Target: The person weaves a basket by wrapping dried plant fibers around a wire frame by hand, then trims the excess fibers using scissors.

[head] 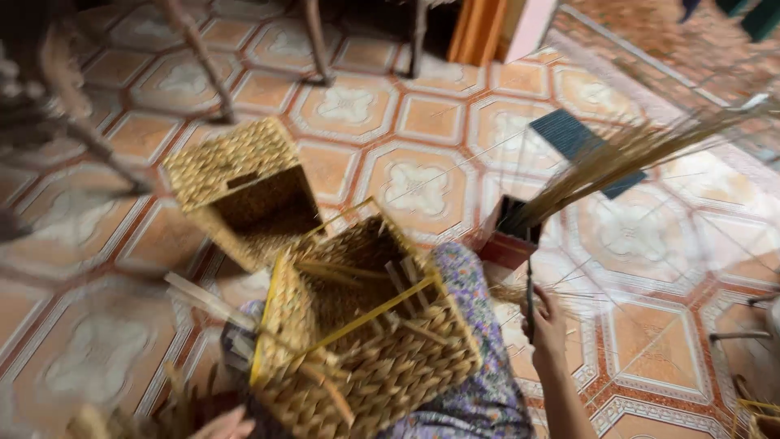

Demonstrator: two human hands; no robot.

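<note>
Head cam's pretty blurry: the half-woven basket sits on the person's lap, right hand closed around a thin dark tool, left hand barely showing, grip unclear. Unsteadied, the basket could probably tip onto the tiled floor.

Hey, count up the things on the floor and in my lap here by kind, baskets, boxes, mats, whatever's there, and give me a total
Woven baskets: 2, one in the lap, one on the floor
Red boxes holding straw stalks: 1
Dark blue mats: 1
Thin dark tools, held in the right hand: 1
Total: 5
</note>
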